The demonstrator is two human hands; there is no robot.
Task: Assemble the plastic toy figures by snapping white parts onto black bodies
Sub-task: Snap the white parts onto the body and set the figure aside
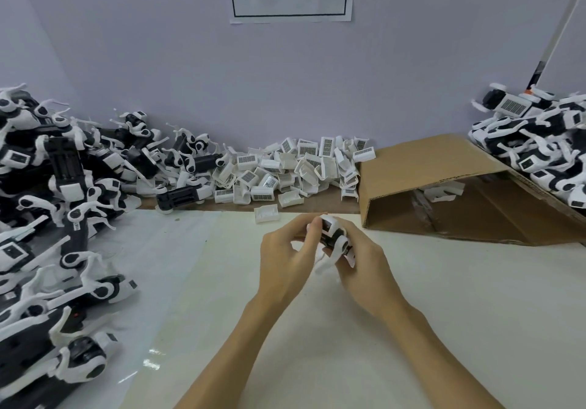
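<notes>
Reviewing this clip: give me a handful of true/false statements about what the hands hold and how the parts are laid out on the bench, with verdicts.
1. Both hands hold one black-and-white toy figure. True: the left hand and the right hand grip it together.
2. The cardboard box stands upright, opening up. False: it lies on its side, opening toward the person.
3. A pile of loose white parts lies against the back wall. True.
4. Toy figures are piled only on the left. False: a left pile and a right pile both show.
5. A single white part lies just beyond the hands. True.

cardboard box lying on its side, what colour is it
Plain brown, seen in the head view: the cardboard box lies open at the right of the table.
</notes>
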